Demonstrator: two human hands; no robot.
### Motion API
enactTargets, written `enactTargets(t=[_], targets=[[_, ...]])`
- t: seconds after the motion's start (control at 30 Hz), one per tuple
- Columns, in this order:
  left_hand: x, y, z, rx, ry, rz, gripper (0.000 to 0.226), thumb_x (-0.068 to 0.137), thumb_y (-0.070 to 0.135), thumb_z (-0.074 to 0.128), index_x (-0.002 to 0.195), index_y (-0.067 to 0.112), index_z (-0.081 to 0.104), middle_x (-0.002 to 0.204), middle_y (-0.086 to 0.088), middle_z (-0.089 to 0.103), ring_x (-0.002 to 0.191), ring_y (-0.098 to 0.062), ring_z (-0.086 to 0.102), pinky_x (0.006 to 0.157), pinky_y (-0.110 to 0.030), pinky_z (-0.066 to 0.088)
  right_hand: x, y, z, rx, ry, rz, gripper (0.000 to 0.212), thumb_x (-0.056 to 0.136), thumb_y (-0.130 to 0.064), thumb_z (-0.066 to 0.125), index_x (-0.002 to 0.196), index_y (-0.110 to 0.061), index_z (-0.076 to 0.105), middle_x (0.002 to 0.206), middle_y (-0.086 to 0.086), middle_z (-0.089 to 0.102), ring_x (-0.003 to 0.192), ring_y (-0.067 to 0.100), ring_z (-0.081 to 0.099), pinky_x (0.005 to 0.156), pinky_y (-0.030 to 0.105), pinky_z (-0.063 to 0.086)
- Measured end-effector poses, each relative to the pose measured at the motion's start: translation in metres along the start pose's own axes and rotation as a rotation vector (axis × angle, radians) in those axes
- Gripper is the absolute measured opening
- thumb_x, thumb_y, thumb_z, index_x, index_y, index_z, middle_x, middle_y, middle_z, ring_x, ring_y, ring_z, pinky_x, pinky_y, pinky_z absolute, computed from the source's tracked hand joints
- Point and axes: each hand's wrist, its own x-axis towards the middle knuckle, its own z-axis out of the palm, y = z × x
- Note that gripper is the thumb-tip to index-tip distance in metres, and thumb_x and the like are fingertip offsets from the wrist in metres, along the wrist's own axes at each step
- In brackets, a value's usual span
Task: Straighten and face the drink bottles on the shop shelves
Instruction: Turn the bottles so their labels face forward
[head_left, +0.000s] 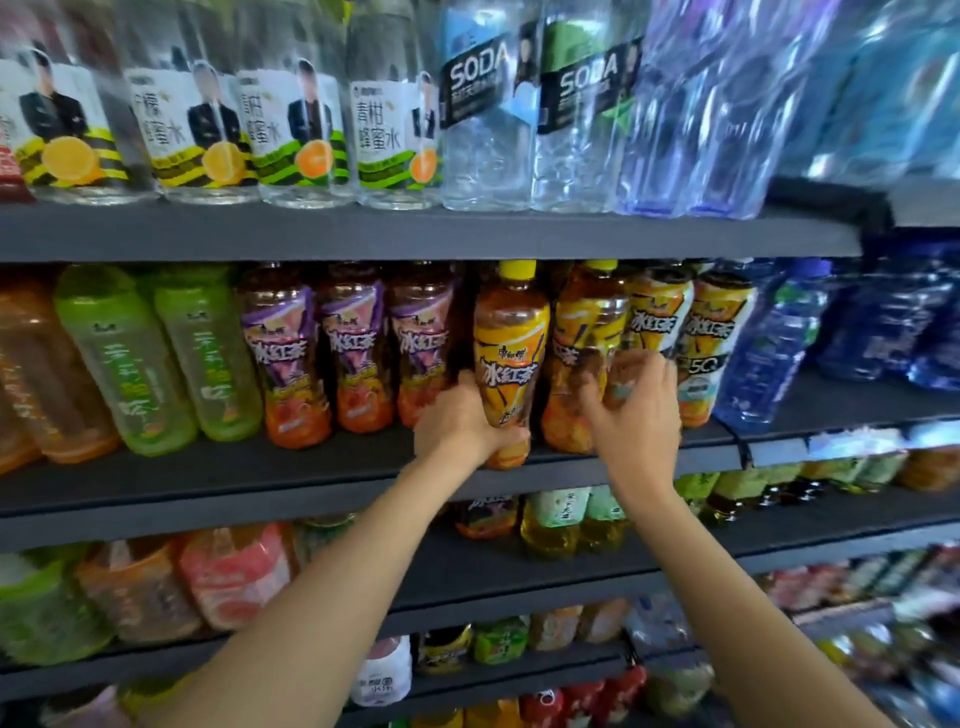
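A yellow-labelled iced tea bottle (510, 353) with a yellow cap stands at the front edge of the second shelf (260, 467), label facing me. My left hand (462, 421) grips its lower part from the left. Just to its right stands another yellow iced tea bottle (587, 343), turned so its label faces sideways. My right hand (631, 402) curls round the lower half of this second bottle. Two more yellow iced tea bottles (711, 332) stand further right.
Three purple-labelled tea bottles (345, 353) and green tea bottles (166, 358) fill the shelf to the left. Blue water bottles (769, 343) stand at the right. Honey water and soda bottles (483, 114) line the shelf above; more drinks fill the lower shelves.
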Motion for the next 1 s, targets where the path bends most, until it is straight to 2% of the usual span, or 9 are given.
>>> enactTargets(t=[0.1, 0.2, 0.3, 0.4, 0.57, 0.67, 0.77, 1.0], targets=[[0.011, 0.013, 0.013, 0.067, 0.065, -0.057, 0.075, 0.069, 0.054, 0.074, 0.122, 0.012, 0.043, 0.115, -0.009, 0.061, 0.106, -0.03, 0.059, 0.074, -0.035, 0.045, 0.009, 0.018, 0.004, -0.109, -0.258, 0.051, 0.064, 0.081, -0.042, 0.067, 0.127, -0.006, 0.041, 0.124, 0.009, 0.048, 0.112, 0.027, 0.049, 0.077, 0.034, 0.04], [0.02, 0.018, 0.023, 0.063, 0.135, -0.08, 0.071, 0.072, 0.053, 0.073, 0.12, 0.01, 0.042, 0.115, -0.01, 0.061, 0.107, -0.031, 0.059, 0.069, -0.033, 0.04, 0.014, 0.028, 0.013, -0.134, -0.413, 0.08, 0.068, 0.082, -0.042, 0.068, 0.13, -0.004, 0.039, 0.124, 0.012, 0.054, 0.114, 0.03, 0.052, 0.082, 0.038, 0.045], [0.03, 0.021, 0.033, 0.054, 0.182, -0.099, 0.069, 0.074, 0.049, 0.072, 0.12, 0.009, 0.041, 0.115, -0.011, 0.06, 0.108, -0.031, 0.058, 0.073, -0.036, 0.044, 0.015, 0.032, 0.019, -0.111, -0.411, 0.093, 0.059, 0.084, -0.037, 0.066, 0.125, -0.003, 0.042, 0.12, 0.013, 0.057, 0.109, 0.031, 0.054, 0.083, 0.042, 0.048], [0.04, 0.027, 0.043, 0.03, 0.221, -0.117, 0.07, 0.077, 0.045, 0.071, 0.126, 0.006, 0.039, 0.12, -0.013, 0.057, 0.111, -0.032, 0.054, 0.08, -0.039, 0.046, 0.016, 0.031, 0.024, -0.128, -0.382, 0.041, 0.049, 0.084, -0.035, 0.067, 0.112, -0.002, 0.045, 0.11, 0.014, 0.057, 0.102, 0.032, 0.055, 0.074, 0.038, 0.044], [0.04, 0.027, 0.058, -0.127, 0.311, -0.118, 0.061, 0.084, 0.03, 0.067, 0.131, 0.002, 0.04, 0.126, -0.016, 0.053, 0.118, -0.031, 0.048, 0.09, -0.036, 0.042, 0.019, 0.026, 0.034, -0.127, -0.399, 0.01, 0.055, 0.085, -0.035, 0.066, 0.121, -0.002, 0.043, 0.118, 0.014, 0.056, 0.106, 0.032, 0.055, 0.077, 0.038, 0.045], [0.035, 0.015, 0.061, -0.21, 0.289, -0.048, 0.056, 0.085, 0.024, 0.067, 0.133, 0.006, 0.045, 0.127, -0.013, 0.054, 0.117, -0.029, 0.051, 0.094, -0.035, 0.042, 0.017, 0.028, 0.036, -0.122, -0.404, 0.008, 0.061, 0.086, -0.038, 0.064, 0.129, -0.001, 0.04, 0.123, 0.014, 0.053, 0.108, 0.031, 0.053, 0.08, 0.037, 0.044], [0.041, 0.012, 0.06, -0.208, 0.28, -0.015, 0.048, 0.085, 0.022, 0.067, 0.128, 0.009, 0.051, 0.123, -0.009, 0.058, 0.114, -0.027, 0.054, 0.091, -0.033, 0.043, 0.016, 0.03, 0.037, -0.114, -0.401, 0.002, 0.064, 0.087, -0.038, 0.062, 0.133, -0.002, 0.038, 0.123, 0.013, 0.052, 0.109, 0.031, 0.052, 0.081, 0.037, 0.045], [0.07, 0.024, 0.067, -0.171, 0.267, -0.106, 0.037, 0.09, 0.011, 0.057, 0.126, 0.003, 0.049, 0.125, -0.014, 0.055, 0.117, -0.029, 0.051, 0.093, -0.034, 0.041, 0.017, 0.031, 0.037, -0.149, -0.41, -0.008, 0.06, 0.087, -0.041, 0.061, 0.128, -0.002, 0.039, 0.119, 0.012, 0.052, 0.104, 0.033, 0.055, 0.075, 0.041, 0.047]])
